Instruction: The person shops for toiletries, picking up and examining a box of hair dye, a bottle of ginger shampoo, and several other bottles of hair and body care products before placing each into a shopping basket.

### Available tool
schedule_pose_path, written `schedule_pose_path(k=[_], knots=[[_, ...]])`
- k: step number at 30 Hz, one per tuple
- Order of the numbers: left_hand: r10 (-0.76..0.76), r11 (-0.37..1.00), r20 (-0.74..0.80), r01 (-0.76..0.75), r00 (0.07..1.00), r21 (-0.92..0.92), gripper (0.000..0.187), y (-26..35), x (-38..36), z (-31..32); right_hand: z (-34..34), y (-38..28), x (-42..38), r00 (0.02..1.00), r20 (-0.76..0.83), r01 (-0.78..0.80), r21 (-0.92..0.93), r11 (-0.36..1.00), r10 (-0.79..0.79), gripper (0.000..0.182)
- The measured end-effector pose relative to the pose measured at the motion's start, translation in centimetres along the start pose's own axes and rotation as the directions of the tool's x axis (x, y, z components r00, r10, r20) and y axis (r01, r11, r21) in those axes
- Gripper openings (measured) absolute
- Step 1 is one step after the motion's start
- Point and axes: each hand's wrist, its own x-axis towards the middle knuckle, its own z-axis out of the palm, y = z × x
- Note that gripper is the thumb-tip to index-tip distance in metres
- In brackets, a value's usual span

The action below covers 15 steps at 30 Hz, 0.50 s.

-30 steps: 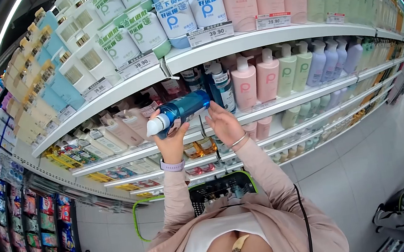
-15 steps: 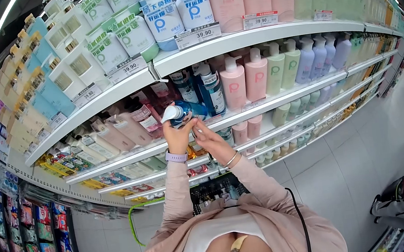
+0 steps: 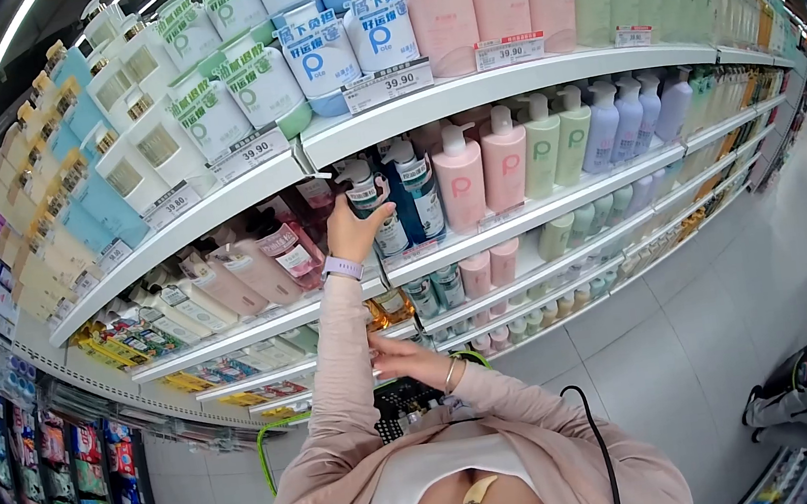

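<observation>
My left hand (image 3: 354,230), with a lilac wristband, grips a dark blue pump bottle (image 3: 389,238) with a white label. The bottle stands upright on the second shelf, and my thumb lies across its front. Right beside it is a matching blue pump bottle (image 3: 421,194), with a pink pump bottle (image 3: 459,180) further right. Lower down, my right hand (image 3: 411,360), wearing a bracelet, hangs in front of the lower shelves close to my left sleeve. Its fingers are stretched out with nothing visible in them; the sleeve partly covers their tips.
Above, the top shelf (image 3: 504,81) juts out with price tags and rows of bottles. Pink-red bottles (image 3: 289,252) stand left of my left hand. A dark basket (image 3: 393,409) sits below me by a green cord. Other people (image 3: 795,400) stand at the right and lower left.
The blue bottle, earlier tilted between both hands in front of the shelf, now stands on the shelf in my left hand. My right hand has come away and dropped lower.
</observation>
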Motion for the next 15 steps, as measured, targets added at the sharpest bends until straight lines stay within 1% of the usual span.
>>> schedule_pose_path(k=[1, 2, 3, 4, 5, 7, 8, 9, 11, 13, 15], knots=[[-0.006, 0.999, 0.043, 0.008, 0.999, -0.047, 0.057, -0.3, 0.3, -0.1, 0.6, 0.9, -0.2, 0.997, 0.026, -0.079, -0.013, 0.997, 0.079, 0.062], [-0.008, 0.995, 0.086, 0.017, 0.996, -0.095, 0.055, -0.6, 0.5, 0.0, 1.1, 1.6, -0.5, 0.984, 0.082, -0.151, -0.065, 0.986, 0.156, 0.059], [-0.008, 0.995, 0.088, 0.016, 0.996, -0.098, 0.055, -0.4, 0.4, -0.1, 1.5, 1.9, -0.8, 0.963, 0.134, -0.219, -0.122, 0.968, 0.234, 0.056], [-0.024, 0.991, 0.100, 0.037, 0.995, -0.131, 0.054, -0.3, 0.3, -0.2, 1.6, 2.3, -0.9, 0.944, 0.203, -0.219, -0.200, 0.955, 0.259, 0.052], [-0.041, 0.985, 0.114, 0.059, 0.993, -0.163, 0.053, -0.2, 0.2, -0.3, 1.5, 2.4, -0.9, 0.945, 0.200, -0.221, -0.199, 0.955, 0.260, 0.052], [-0.040, 0.986, 0.099, 0.056, 0.994, -0.159, 0.054, -0.2, 0.0, -0.2, 1.5, 2.4, -1.0, 0.927, 0.198, -0.279, -0.206, 0.938, 0.319, 0.050], [-0.038, 0.987, 0.081, 0.050, 0.996, -0.153, 0.054, -0.3, -0.1, -0.2, 1.5, 2.3, -1.2, 0.945, 0.159, -0.270, -0.104, 0.957, 0.284, 0.048], [-0.047, 0.986, 0.080, 0.059, 0.996, -0.154, 0.054, -0.6, -0.1, 0.1, 1.6, 1.9, -1.3, 0.955, 0.139, -0.254, -0.079, 0.964, 0.263, 0.045], [-0.002, 0.975, 0.017, 0.005, 1.000, -0.220, 0.060, -1.1, -0.3, 0.7, 1.0, 2.5, -1.1, 0.953, 0.160, -0.252, -0.050, 0.966, 0.257, 0.042], [-0.040, 0.974, 0.030, 0.046, 0.999, -0.223, 0.062, -1.0, -0.9, 0.7, 1.7, 1.8, -1.7, 0.946, 0.150, -0.288, -0.026, 0.957, 0.289, 0.042], [-0.093, 0.979, 0.042, 0.099, 0.995, -0.179, 0.059, -1.1, -1.0, 0.7, 2.2, 2.5, -1.7, 0.943, 0.142, -0.307, 0.012, 0.952, 0.302, 0.043]])
